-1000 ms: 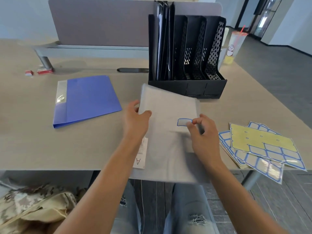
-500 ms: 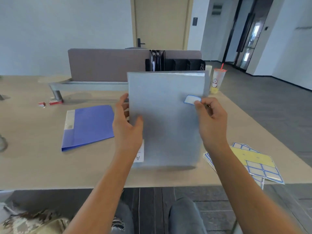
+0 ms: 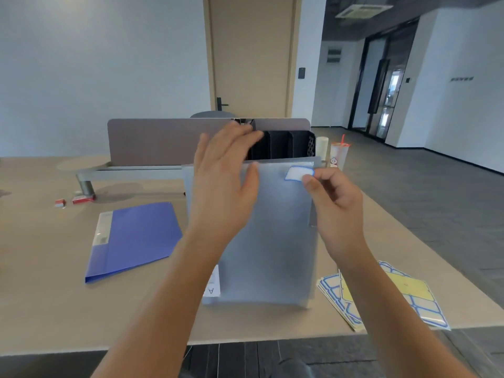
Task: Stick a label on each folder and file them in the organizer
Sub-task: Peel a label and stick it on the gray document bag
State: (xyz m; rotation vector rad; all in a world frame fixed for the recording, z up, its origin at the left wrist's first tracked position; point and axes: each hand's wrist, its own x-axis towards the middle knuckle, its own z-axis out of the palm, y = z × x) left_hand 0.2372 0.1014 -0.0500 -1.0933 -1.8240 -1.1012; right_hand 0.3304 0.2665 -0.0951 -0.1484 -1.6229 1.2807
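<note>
I see the grey folder [image 3: 268,241] standing upright on the tabletop [image 3: 41,268], its lower edge near the front edge, its top edge reaching up in front of the black organizer [image 3: 283,144]. My left hand [image 3: 223,184] is raised in front of the folder's upper left part, its fingers [image 3: 245,135] straight and spread, their tips overlapping the organizer's left end; I cannot tell whether the palm touches the folder. My right hand [image 3: 335,203] is at the folder's upper right corner, thumb and forefinger pinching the folder's right edge just beside the blue-bordered white label [image 3: 297,173], with the other fingers curled. The label sits on the folder's face close to the top right corner. A white slip marked with the letter A [image 3: 212,282] shows at the folder's lower left.

To the left, a blue folder [image 3: 136,238] lies flat on the tabletop, well apart from the grey one. To the right, near the front edge, a fanned stack of label sheets [image 3: 420,301] lies partly under my right forearm. Behind the organizer stands a grey divider panel [image 3: 163,140], and just right of it a drink cup with a red straw [image 3: 338,155].
</note>
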